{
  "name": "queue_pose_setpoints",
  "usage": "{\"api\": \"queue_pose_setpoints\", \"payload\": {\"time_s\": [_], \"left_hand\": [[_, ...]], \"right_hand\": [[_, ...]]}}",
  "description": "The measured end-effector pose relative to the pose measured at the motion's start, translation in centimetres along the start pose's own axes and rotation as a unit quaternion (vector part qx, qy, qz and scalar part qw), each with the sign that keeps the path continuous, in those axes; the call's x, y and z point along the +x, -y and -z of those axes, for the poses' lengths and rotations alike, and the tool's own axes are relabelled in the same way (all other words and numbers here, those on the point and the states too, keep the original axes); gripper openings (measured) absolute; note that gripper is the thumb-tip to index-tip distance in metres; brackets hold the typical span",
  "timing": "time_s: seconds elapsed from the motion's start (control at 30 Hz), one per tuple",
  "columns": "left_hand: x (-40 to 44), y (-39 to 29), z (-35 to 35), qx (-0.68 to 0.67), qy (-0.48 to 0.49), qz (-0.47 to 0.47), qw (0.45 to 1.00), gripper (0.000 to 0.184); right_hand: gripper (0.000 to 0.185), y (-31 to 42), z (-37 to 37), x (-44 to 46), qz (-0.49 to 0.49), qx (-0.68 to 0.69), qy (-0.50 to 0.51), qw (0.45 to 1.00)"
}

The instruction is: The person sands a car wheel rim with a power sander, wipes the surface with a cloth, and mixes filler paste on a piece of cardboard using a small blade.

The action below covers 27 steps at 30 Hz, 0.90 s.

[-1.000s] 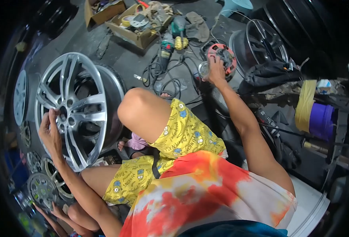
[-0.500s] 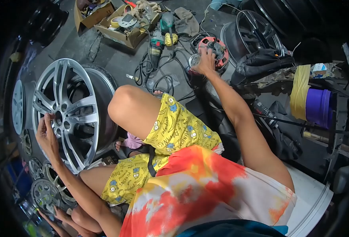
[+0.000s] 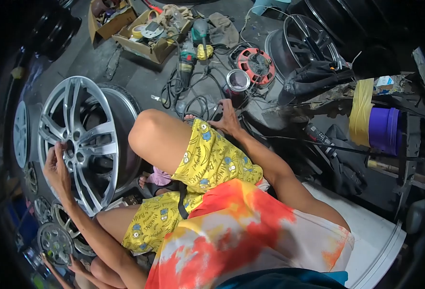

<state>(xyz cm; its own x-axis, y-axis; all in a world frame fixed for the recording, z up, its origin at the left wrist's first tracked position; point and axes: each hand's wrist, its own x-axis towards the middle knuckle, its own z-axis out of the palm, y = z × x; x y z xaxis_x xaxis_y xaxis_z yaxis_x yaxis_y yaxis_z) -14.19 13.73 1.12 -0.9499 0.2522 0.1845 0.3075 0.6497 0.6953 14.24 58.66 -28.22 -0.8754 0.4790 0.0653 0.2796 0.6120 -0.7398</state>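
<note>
In the head view a silver alloy wheel (image 3: 107, 129) stands upright on the left, its spoked face turned to the left. My left hand (image 3: 57, 169) is in front of the lower left spokes, fingers bent and fingertips together near the hub; anything small between them is too hard to see. My right hand (image 3: 229, 118) is beyond my raised knee, thumb and fingers apart with nothing visible in them. Just past it an open tin can (image 3: 238, 81) stands upright, apart from the hand. Beside the can lies an orange-red cable reel (image 3: 256, 66).
A corded angle grinder (image 3: 187, 60) and a green power tool (image 3: 200, 31) lie among tangled cables. Behind them is a cardboard box (image 3: 157, 52) of tapes and rags. Another wheel (image 3: 280, 53) and a purple bucket (image 3: 385, 127) are right. Another person's hand (image 3: 77, 265) shows lower left.
My right hand has left the can and cable reel and drawn back toward my knee. My left hand stays near the wheel's hub, with little movement.
</note>
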Motion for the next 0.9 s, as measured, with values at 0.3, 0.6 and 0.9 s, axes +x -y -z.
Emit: {"api": "queue_pose_setpoints", "payload": {"time_s": [0.3,0.6,0.9], "left_hand": [[-1.3,-3.4,2.3,0.062,-0.07,-0.002,0.996,0.036],[-12.9,-4.1,11.0,0.088,-0.183,-0.052,0.978,0.025],[-32.7,0.5,13.5,0.103,-0.233,0.273,0.928,0.021]], "right_hand": [[0.05,-1.6,2.7,-2.2,0.017,-0.065,-0.023,0.997],[0.042,2.2,0.8,-3.2,0.077,-0.086,0.049,0.992],[0.034,2.6,-0.3,-0.4,0.104,-0.117,0.157,0.975]]}}
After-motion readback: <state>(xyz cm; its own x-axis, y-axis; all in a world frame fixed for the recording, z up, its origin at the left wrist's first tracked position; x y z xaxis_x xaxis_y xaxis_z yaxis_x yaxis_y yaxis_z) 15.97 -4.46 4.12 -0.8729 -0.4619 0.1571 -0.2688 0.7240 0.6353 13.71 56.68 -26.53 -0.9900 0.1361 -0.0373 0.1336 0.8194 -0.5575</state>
